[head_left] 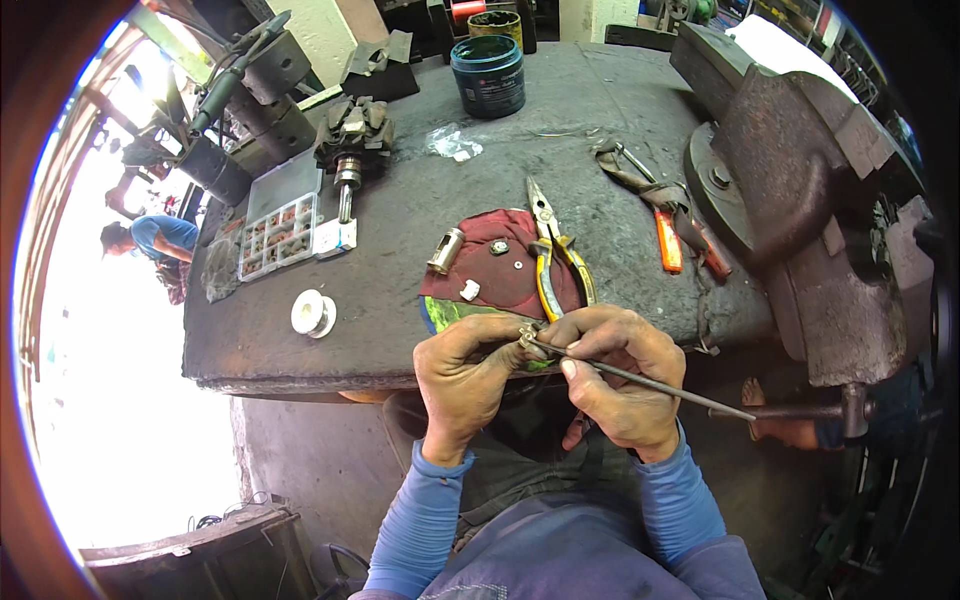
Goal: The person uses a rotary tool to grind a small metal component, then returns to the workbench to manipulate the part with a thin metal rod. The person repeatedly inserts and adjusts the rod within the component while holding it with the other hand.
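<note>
My left hand pinches a small metal part between thumb and fingers at the near edge of the workbench. My right hand grips a thin metal rod tool, its tip set against that part. Both hands touch each other. Just beyond them lies a dark red cloth with a small metal cylinder, tiny parts, and yellow-handled long-nose pliers.
A large rusty bench vise fills the right side. Orange-handled pliers lie near it. A blue-green tin, a motor armature, a clear parts box and a solder spool sit on the bench. A person in blue stands far left.
</note>
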`<state>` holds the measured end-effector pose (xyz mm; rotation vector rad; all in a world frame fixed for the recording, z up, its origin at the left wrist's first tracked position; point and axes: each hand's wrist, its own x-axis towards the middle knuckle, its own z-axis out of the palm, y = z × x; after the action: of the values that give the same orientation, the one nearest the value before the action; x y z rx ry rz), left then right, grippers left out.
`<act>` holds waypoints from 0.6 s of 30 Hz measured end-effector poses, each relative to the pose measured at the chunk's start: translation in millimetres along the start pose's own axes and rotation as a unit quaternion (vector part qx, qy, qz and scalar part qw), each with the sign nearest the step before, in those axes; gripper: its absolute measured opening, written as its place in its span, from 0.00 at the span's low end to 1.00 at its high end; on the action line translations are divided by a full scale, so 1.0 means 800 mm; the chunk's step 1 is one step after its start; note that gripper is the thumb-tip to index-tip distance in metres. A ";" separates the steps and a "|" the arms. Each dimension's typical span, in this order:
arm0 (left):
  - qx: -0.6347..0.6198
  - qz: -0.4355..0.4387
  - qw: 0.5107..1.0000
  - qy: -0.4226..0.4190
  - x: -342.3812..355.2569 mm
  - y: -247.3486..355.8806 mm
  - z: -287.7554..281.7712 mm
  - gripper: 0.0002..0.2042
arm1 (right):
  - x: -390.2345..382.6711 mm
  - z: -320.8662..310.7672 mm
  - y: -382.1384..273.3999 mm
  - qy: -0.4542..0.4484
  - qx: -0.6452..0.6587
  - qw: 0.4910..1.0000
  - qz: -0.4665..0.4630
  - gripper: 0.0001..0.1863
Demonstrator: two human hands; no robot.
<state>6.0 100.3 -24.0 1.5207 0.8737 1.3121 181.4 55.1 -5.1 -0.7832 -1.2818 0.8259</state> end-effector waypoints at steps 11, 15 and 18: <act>-0.009 0.003 1.000 0.011 -0.002 -0.004 0.001 0.08 | 0.002 -0.003 0.004 -0.007 0.014 1.000 0.012 0.09; -0.018 0.004 1.000 0.002 0.001 -0.004 0.000 0.08 | 0.003 -0.003 0.004 -0.005 0.019 0.999 0.030 0.08; -0.013 0.011 1.000 -0.003 0.002 -0.002 -0.001 0.08 | 0.004 -0.003 0.005 -0.007 0.034 0.999 0.032 0.09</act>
<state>5.6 102.5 -25.1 1.5173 0.8354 1.3305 184.1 59.7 -7.3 -0.7676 -1.2399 0.9237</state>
